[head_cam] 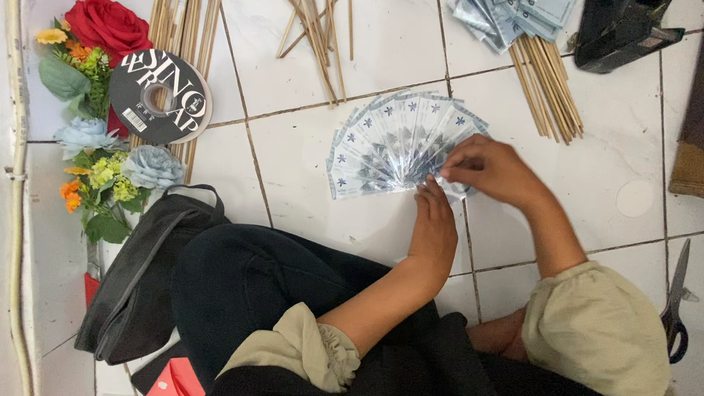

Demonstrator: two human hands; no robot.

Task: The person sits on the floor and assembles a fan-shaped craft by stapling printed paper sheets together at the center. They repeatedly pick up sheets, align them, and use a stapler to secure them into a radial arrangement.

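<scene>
Right hand [490,169] covers fan [391,142] corner

Banknote fan [391,142] between ribbon spool [160,96], scissors [677,303]

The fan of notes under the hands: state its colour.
Pale blue-grey with small dark blue star-like marks, the fan of notes, seen in the head view.

Pale blue banknote fan [395,142] spread flat on white tiles
</scene>
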